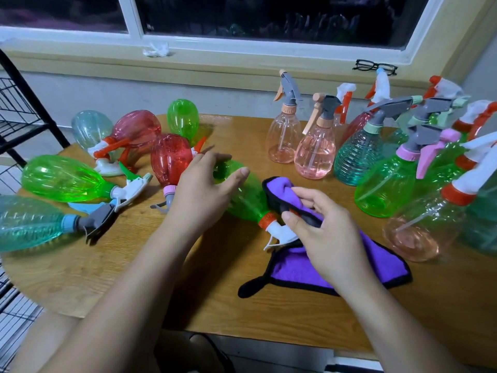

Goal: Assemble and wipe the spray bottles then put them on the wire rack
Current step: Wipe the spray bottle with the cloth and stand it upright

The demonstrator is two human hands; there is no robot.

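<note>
The right hand (322, 227) is pinching the purple cloth (295, 267) against the neck of the green bottle (247, 200) lying on the table (215, 292), the left hand (204, 189) is cupping its base, grip unclear, and seemingly no bottles are sitting on the rack (16, 109) yet.

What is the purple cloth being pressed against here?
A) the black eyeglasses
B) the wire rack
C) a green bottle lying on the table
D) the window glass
C: the right hand holds the purple cloth against the neck end of the green bottle lying on the table.
</note>
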